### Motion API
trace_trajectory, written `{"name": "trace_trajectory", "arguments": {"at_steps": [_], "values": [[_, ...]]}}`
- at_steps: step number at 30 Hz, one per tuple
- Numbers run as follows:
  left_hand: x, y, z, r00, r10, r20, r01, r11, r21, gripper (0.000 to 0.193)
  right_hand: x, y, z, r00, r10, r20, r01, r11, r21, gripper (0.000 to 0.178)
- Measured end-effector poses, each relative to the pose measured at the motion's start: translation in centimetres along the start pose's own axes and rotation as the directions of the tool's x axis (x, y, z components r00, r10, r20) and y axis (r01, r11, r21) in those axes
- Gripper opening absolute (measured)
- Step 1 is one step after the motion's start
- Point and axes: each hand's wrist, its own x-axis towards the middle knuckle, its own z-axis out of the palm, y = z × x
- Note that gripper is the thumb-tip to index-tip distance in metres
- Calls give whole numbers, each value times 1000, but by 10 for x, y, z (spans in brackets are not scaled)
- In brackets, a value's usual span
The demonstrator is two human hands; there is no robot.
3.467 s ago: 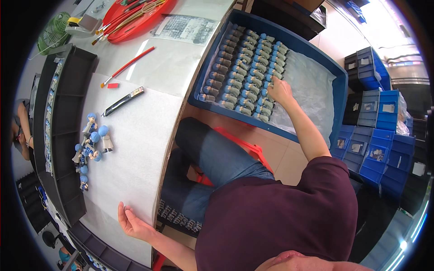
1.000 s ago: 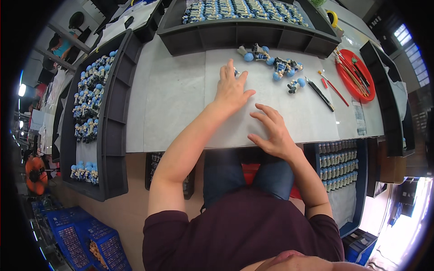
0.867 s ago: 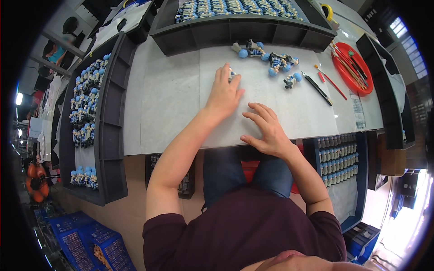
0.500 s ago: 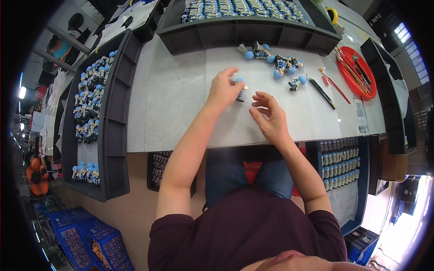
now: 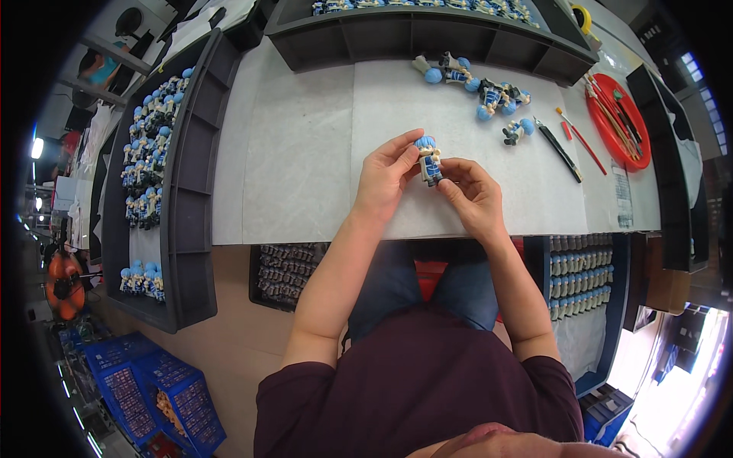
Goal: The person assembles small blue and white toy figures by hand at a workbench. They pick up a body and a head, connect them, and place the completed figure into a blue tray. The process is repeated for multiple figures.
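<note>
A small blue-haired figurine [image 5: 430, 162] in a blue and white outfit is held upright over the white-covered table [image 5: 298, 153]. My left hand [image 5: 388, 174] pinches it at the head and upper side. My right hand [image 5: 475, 195] grips it low, by the feet, with thumb and fingers. Beyond my hands lie several similar figurines [image 5: 496, 99] in a loose cluster, and a single figurine [image 5: 518, 131] rests apart, nearer to me.
A long grey tray [image 5: 427, 38] of figurines spans the far edge; another grey tray [image 5: 191, 175] stands at left. To the right are a black pen-like tool [image 5: 559, 153], a thin red brush [image 5: 586, 145] and a red oval dish [image 5: 643, 145] of brushes. A blue-rimmed tray [image 5: 611, 320] sits below, right.
The figurine has come nearer to me and now faces up between both hands. My right hand, empty before, has closed on its lower end. The view has shifted slightly.
</note>
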Motion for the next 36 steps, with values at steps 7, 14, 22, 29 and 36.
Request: {"name": "trace_trajectory", "arguments": {"at_steps": [7, 14, 22, 29, 36], "values": [[0, -1, -2, 1000, -6, 12, 6, 999, -48, 25, -1, -6, 4, 999, 20, 40, -12, 983, -182, 45], [0, 1, -3, 999, -27, 24, 29, 997, -65, 25, -1, -11, 4, 999, 27, 29, -23, 993, -116, 36], [-2, 1, -1, 997, 21, 74, -14, 995, -95, 30, 0, -8, 2, 997, 77, 4, -77, 994, -78, 26], [-2, 1, -3, 995, 21, 96, -13, 996, -91, 28, 0, -11, 3, 997, 73, 9, -73, 995, -62, 27], [-5, 3, 8, 1000, 24, 10, -25, 999, 43, 29, -2, -1, 0, 997, -24, -74, 24, 1000, -7, 35]]}}
